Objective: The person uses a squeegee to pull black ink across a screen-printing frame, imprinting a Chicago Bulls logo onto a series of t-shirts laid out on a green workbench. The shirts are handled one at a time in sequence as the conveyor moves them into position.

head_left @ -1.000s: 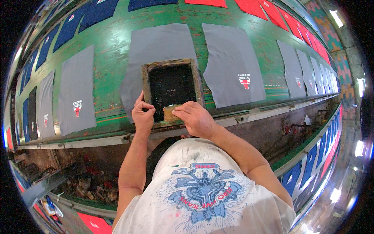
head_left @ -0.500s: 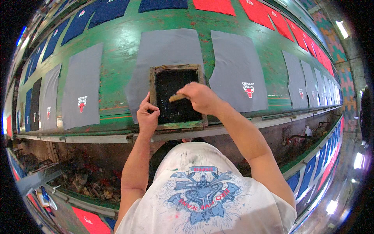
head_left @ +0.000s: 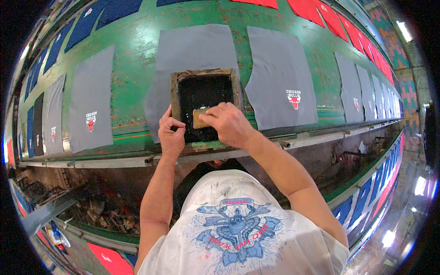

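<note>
A wooden screen frame [head_left: 234, 87] with a dark mesh lies on a grey fabric piece [head_left: 192, 48] on the green printing table. My left hand [head_left: 172, 133] grips the frame's left side, thumb and forefinger curled together. Inside the frame, my right hand [head_left: 231, 126] is closed on a small wooden squeegee [head_left: 199, 118], which sits on the mesh a little below its middle and partly hides it.
Grey pieces with red-and-white printed logos flank the frame [head_left: 279, 55] [head_left: 91, 68]. Navy pieces [head_left: 114, 11] and red pieces [head_left: 302, 9] lie along the far side. A metal rail [head_left: 343, 137] runs along the near edge, with another rack of fabric pieces behind me at right.
My right hand and the squeegee have moved from the frame's near edge up into the mesh area, shifting slightly down and left since half a second ago. My left hand stays on the frame.
</note>
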